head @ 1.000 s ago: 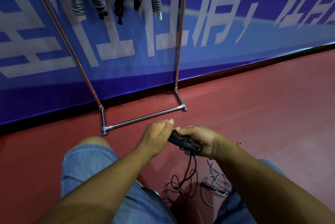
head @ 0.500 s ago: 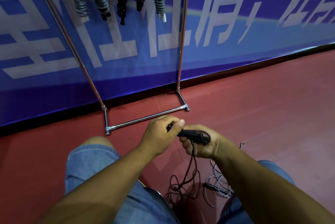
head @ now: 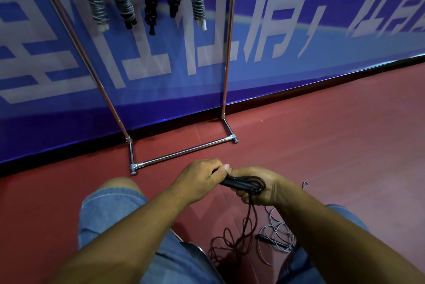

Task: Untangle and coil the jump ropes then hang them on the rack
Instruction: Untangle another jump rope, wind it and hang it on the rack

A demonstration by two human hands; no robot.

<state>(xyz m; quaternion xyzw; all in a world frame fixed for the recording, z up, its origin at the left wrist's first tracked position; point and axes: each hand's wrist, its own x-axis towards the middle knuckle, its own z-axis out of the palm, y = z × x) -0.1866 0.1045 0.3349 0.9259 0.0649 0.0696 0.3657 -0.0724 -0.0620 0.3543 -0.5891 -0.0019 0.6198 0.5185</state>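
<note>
left hand: left hand (head: 200, 180) has its fingers curled round the near end of the glossy black-handled black jump rope (head: 239, 184), thumb on top
right hand: right hand (head: 272, 188) is wrapped round the same bundle from the other side, with black loops showing at the palm
hands together/apart: together, thumb tips touching, both clamped on the black jump rope and held above the floor in front of the knees
cord: thin dark cord (head: 248, 218) drops from the right fist to a loose tangle on the dark red smooth floor (head: 333, 145), between the legs and well away from the floor's far edge
second rope: thin grey-white jump rope (head: 277, 230) lies in loose loops on the floor just right of the dark tangle, with a black handle in it; can't tell if the two piles touch
rack: chrome metal tube rack (head: 184, 152) stands at the floor's far edge, against the banner, with its base bar lying on the floor
hung ropes: five coiled ropes (head: 122, 3) hang in a row between the rack's uprights, three grey-wrapped and two black; the top rail is out of view
small item: small metal loop (head: 305, 184) lies on the floor right of the right wrist
backdrop: blue banner with large white characters (head: 299, 65) runs along the floor's far edge
person: blue denim shorts (head: 110, 210), bare forearms
</note>
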